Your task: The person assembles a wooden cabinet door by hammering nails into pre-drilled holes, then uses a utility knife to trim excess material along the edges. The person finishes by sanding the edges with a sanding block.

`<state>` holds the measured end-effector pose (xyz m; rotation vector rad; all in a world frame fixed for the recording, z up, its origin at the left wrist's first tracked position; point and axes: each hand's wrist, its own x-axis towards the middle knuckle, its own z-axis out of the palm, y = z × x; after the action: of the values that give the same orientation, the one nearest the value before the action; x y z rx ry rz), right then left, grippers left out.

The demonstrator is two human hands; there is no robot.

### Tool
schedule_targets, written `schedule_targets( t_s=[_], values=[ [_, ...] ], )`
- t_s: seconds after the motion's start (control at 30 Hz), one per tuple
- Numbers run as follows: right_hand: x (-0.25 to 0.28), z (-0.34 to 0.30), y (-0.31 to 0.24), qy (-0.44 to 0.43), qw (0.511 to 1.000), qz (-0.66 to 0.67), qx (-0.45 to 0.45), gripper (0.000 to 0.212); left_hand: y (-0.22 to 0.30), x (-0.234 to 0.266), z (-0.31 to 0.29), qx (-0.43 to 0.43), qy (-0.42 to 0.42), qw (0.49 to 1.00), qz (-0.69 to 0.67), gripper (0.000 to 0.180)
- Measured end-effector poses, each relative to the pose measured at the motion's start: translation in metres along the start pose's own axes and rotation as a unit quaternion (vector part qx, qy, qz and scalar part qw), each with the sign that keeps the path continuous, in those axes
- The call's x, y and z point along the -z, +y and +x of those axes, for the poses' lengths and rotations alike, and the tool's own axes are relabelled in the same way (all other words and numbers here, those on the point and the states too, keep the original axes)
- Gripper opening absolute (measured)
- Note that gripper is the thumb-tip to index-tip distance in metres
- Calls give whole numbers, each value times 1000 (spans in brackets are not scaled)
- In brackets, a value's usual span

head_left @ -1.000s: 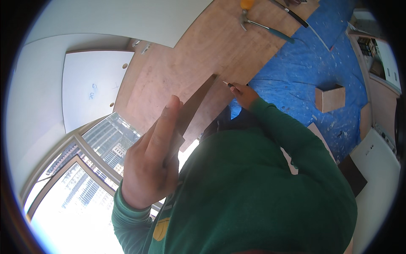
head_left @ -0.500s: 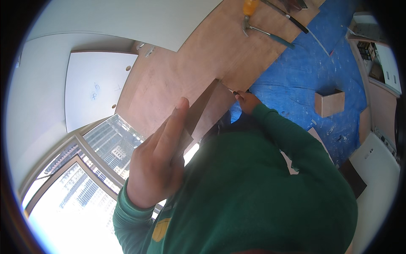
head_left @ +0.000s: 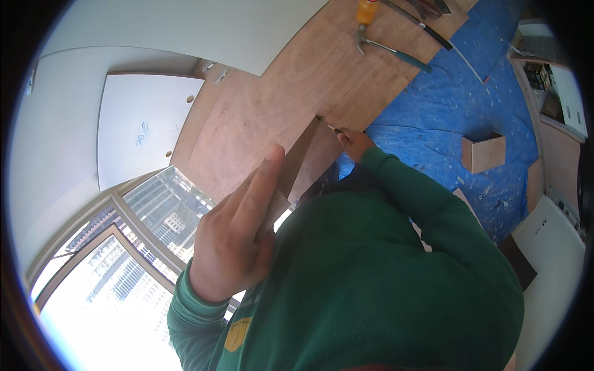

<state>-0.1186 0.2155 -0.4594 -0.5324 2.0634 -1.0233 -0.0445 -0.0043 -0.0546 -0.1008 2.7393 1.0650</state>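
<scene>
My left hand (head_left: pixel 229 241) is closed around the near end of a narrow brown board (head_left: pixel 300 154), with one finger lying along its upper edge. The board points away from me, its far end over the wooden worktop (head_left: pixel 260 117). Near that far end, my right hand (head_left: pixel 357 144) grips a slim tool (head_left: pixel 335 130) with a dark handle and a thin light shaft. The shaft reaches toward the board's far tip. Its exact end is too small to make out, so I cannot tell its kind.
Farther along the worktop lie a claw hammer (head_left: pixel 396 52), a yellow-orange bottle (head_left: pixel 367 11) and a long dark bar (head_left: pixel 421 25). A blue sheet (head_left: pixel 421 130) covers the floor at right, with a small wooden box (head_left: pixel 484 153) on it. A white panel (head_left: pixel 145 133) stands left, above a window (head_left: pixel 117 272).
My right hand and the slim tool have shifted slightly left, closer to the board's far end. The left hand has moved a little to the right with the board.
</scene>
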Motion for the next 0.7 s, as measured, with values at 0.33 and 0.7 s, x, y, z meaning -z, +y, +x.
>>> schedule_targets(
  t_s=[0.33,0.7],
  values=[
    [34,-20,-12,-4,999,-20,-39,40,4,-3,-1,3,10,1000,6,90],
    [70,102,0,301,853,-412,110,42,8,-2,-3,15,-1,1000,17,92]
  ],
)
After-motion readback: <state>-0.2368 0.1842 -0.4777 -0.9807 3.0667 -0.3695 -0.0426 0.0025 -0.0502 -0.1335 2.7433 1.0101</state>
